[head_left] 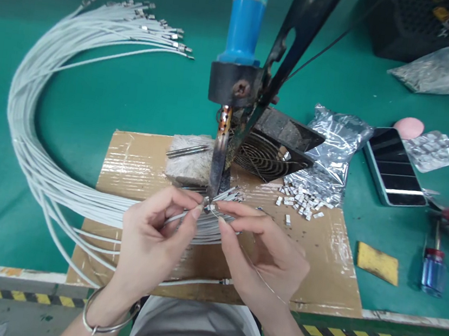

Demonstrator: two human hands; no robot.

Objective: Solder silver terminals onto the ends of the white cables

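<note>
Under the tip of a blue-handled soldering iron, held tip-down by a black metal bracket, both my hands meet. My left hand is closed, its thumb and fingers pinching a white cable near its metal end. In my right hand a thin solder wire is pinched, its end close to the iron tip. A small metal connector sits between my fingertips, partly hidden. Beneath my hands runs a bundle of white cables, curving round to the left and back.
Cardboard covers the green table's front. Behind the iron tip are a whitish block and a black fan. To the right are small connectors, a silver bag, a phone, a yellow sponge and a screwdriver.
</note>
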